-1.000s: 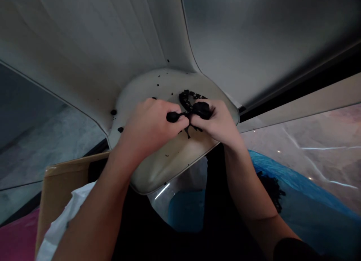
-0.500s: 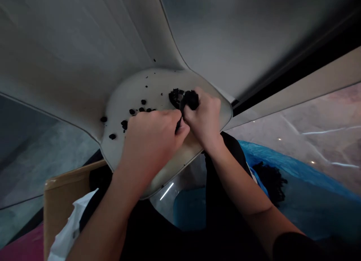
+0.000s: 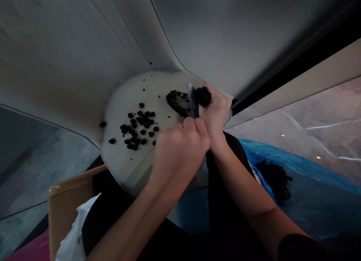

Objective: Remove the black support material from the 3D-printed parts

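My left hand [image 3: 180,146] is a closed fist over the right part of a pale seat [image 3: 158,84]. From its thumb side rises a flat greyish blade [image 3: 193,101], like a knife's; the handle is hidden in the fist. Close beside it, my right hand [image 3: 216,106] is closed around a dark, rough bundle [image 3: 203,96] whose end faces the blade. I cannot tell whether blade and bundle touch. A black, ragged-edged loop-shaped piece [image 3: 176,106] lies on the seat behind the blade. Several small black lumps [image 3: 143,120] are scattered left of my hands.
Below left stands a cardboard box [image 3: 67,189] with white plastic [image 3: 77,227] at its side. A blue plastic bag [image 3: 304,159] at the right holds a tangled black mass [image 3: 275,182]. The seat's pale backrest [image 3: 84,46] rises behind. Small black crumbs dot the seat.
My left hand has moved right and down, uncovering more black lumps on the seat and showing the blade upright. My right hand has shifted slightly right with the dark bundle.
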`<act>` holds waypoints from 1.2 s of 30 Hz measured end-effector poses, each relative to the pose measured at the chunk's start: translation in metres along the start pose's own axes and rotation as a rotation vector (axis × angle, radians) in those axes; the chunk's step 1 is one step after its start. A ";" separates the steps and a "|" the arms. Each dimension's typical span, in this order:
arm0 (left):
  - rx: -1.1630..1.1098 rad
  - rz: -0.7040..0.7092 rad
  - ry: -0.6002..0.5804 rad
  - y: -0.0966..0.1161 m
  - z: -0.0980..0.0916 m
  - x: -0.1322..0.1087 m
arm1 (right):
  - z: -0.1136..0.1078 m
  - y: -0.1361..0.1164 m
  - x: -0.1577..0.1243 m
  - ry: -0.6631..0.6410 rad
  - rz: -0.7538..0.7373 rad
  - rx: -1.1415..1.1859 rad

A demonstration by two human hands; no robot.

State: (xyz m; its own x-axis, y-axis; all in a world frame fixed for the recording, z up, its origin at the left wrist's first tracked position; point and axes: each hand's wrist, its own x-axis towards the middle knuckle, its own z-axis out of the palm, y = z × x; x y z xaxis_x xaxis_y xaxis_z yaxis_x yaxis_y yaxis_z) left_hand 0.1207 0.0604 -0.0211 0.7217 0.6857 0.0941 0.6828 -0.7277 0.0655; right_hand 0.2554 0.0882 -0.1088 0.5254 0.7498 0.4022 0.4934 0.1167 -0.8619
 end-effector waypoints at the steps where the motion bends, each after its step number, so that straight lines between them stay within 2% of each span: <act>1: 0.018 0.016 0.012 0.003 0.001 0.000 | -0.001 0.002 0.000 0.016 -0.012 0.007; 4: 0.060 0.096 0.093 0.017 0.007 -0.006 | -0.003 0.006 0.006 0.091 -0.039 0.017; 8: 0.032 0.265 0.258 0.035 0.018 -0.015 | -0.007 0.003 0.020 0.327 0.020 0.010; 9: 0.021 0.254 0.270 0.035 0.018 -0.015 | -0.009 0.001 0.022 0.368 0.028 0.015; 11: 0.020 0.201 0.282 0.030 0.016 -0.015 | -0.010 -0.003 0.023 0.364 0.029 0.030; 14: -0.020 0.114 0.274 0.009 0.007 -0.012 | -0.011 -0.004 0.020 0.258 0.016 0.048; 18: -0.149 -0.022 0.189 -0.021 -0.002 -0.008 | -0.018 0.004 0.018 0.064 0.002 0.060; 20: -0.194 -0.091 0.181 -0.033 -0.003 -0.005 | -0.025 0.006 0.020 -0.170 -0.034 0.082; 23: -0.210 -0.155 0.165 -0.046 -0.004 -0.003 | -0.034 0.002 0.022 -0.590 -0.108 0.232; 25: -0.187 -0.162 0.150 -0.050 -0.003 -0.003 | -0.039 -0.003 0.022 -0.751 -0.128 0.379; 29: -0.123 -0.087 0.092 -0.052 -0.004 -0.007 | -0.045 -0.011 0.024 -0.838 -0.128 0.513; 36: -0.086 -0.095 0.054 -0.057 -0.001 -0.008 | -0.049 -0.011 0.021 -0.811 -0.098 0.375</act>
State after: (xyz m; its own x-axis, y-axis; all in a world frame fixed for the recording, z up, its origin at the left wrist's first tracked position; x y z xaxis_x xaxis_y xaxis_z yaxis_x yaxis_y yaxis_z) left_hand 0.0762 0.0966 -0.0249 0.6455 0.7515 0.1364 0.7340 -0.6598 0.1611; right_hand 0.2947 0.0707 -0.0755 -0.2283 0.9382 0.2600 0.1766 0.3025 -0.9366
